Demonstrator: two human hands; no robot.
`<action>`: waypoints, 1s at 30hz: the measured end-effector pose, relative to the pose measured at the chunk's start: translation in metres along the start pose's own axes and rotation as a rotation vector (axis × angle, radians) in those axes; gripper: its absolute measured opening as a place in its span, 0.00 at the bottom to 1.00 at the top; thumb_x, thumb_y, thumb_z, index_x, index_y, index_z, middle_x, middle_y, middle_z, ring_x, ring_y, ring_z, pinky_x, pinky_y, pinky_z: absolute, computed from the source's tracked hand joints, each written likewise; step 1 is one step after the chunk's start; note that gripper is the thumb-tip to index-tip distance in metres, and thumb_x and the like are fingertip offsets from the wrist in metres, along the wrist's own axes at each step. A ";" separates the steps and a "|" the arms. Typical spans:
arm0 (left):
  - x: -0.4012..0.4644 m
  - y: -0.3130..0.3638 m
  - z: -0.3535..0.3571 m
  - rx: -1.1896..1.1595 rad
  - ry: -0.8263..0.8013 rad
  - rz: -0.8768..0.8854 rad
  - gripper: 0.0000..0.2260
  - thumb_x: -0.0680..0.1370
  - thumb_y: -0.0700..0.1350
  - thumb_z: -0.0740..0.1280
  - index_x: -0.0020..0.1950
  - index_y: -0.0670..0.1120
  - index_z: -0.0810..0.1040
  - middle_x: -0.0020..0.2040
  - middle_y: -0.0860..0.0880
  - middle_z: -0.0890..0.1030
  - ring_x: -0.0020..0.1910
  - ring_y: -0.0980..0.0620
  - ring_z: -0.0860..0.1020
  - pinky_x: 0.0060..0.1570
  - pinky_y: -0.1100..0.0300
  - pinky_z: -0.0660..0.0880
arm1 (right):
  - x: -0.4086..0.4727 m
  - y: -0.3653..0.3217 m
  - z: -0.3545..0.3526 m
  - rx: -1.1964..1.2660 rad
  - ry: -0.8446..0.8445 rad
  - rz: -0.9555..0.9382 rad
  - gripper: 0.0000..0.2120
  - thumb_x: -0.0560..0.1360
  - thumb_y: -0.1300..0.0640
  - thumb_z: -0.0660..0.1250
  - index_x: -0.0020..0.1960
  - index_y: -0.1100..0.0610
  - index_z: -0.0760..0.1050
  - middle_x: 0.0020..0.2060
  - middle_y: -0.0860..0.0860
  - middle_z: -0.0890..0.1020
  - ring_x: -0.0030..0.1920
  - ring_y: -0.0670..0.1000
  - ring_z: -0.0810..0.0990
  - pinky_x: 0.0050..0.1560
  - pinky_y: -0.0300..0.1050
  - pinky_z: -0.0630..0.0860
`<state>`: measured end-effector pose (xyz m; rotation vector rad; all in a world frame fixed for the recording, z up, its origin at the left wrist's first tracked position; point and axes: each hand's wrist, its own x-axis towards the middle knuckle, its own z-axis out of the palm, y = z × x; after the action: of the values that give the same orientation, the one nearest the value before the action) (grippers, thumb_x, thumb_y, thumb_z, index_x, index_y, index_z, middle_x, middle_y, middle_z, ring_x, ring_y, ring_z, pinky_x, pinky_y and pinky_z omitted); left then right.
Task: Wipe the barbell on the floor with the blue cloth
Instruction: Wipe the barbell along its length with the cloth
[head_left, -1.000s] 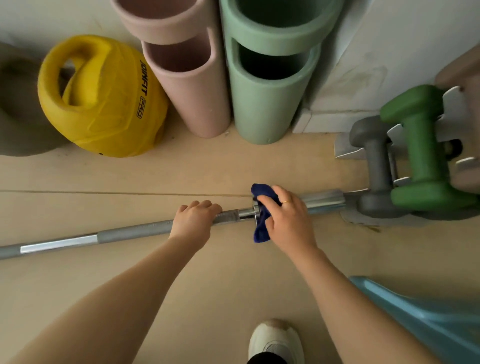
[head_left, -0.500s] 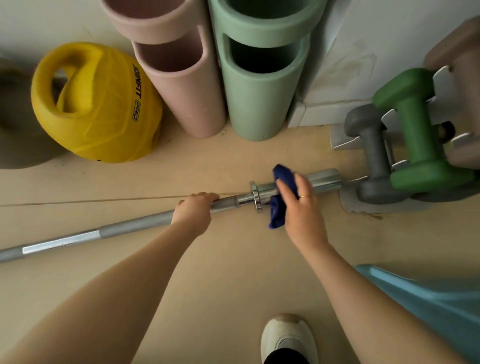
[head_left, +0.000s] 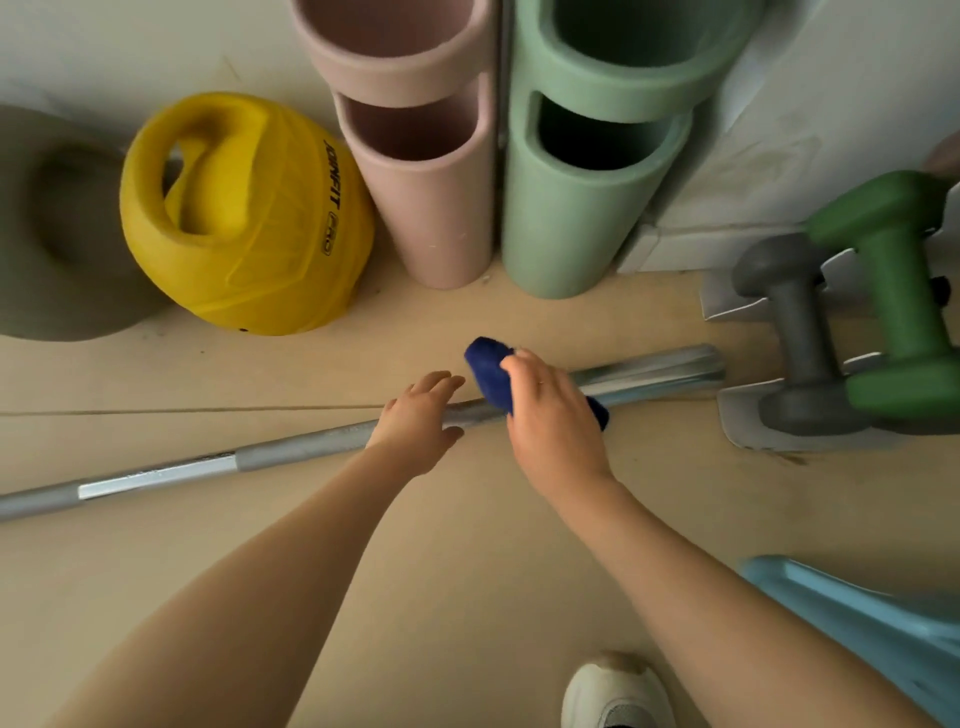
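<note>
**Barbell lies across the floor, cloth hand over its right end**

Barbell (head_left: 291, 451) rests flat on the tan floor (head_left: 467, 571), its long axis running from the lower left edge of the view up toward the right, where the thicker sleeve end stops just short of the grey dumbbell (head_left: 800, 332) and green dumbbell (head_left: 898, 291) on their rack. The right hand (head_left: 553, 415) is closed around the bunched blue cloth (head_left: 488, 371) and sits directly over the bar where the shaft meets the sleeve; the cloth shows above the knuckles and again at the far side of the palm. Whether the cloth is pressed against the metal or held just off it cannot be told, since the hand covers that stretch and the collar under it.

The left hand (head_left: 421, 418) lies on the shaft just beside the right, fingers spread and loosely extended over the bar, not wrapped around it. It looks to be steadying the bar rather than gripping it.

Any further stroke has to follow the bar's axis: right toward the sleeve tip, or left along the long shaft, where the left hand stands in the way.

The sleeve is blurred, the bar's left end is cut off by the frame, and its underside is out of sight.
</note>
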<state>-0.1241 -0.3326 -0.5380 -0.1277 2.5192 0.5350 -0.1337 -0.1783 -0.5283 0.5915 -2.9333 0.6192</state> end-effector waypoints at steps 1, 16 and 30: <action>-0.004 -0.008 -0.003 0.011 0.016 0.012 0.27 0.77 0.46 0.66 0.74 0.51 0.60 0.74 0.51 0.62 0.71 0.48 0.63 0.68 0.52 0.61 | 0.002 -0.008 0.010 -0.067 -0.028 0.005 0.10 0.65 0.67 0.64 0.46 0.60 0.75 0.43 0.57 0.83 0.37 0.58 0.80 0.36 0.45 0.78; -0.048 -0.103 -0.020 0.137 0.156 -0.176 0.23 0.75 0.52 0.68 0.68 0.48 0.69 0.64 0.47 0.71 0.63 0.46 0.70 0.62 0.53 0.65 | 0.002 -0.042 0.034 -0.188 -0.430 0.190 0.22 0.70 0.66 0.63 0.63 0.54 0.71 0.64 0.58 0.71 0.55 0.63 0.70 0.51 0.54 0.72; -0.051 -0.115 -0.013 0.068 0.133 -0.123 0.16 0.78 0.43 0.64 0.66 0.49 0.72 0.61 0.48 0.74 0.60 0.45 0.70 0.56 0.53 0.67 | 0.003 -0.086 0.044 -0.001 -0.510 0.309 0.17 0.74 0.62 0.61 0.62 0.53 0.72 0.64 0.57 0.67 0.51 0.63 0.76 0.44 0.50 0.74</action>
<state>-0.0643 -0.4439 -0.5407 -0.2991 2.6343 0.4025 -0.1035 -0.2700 -0.5361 0.3320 -3.5476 0.5594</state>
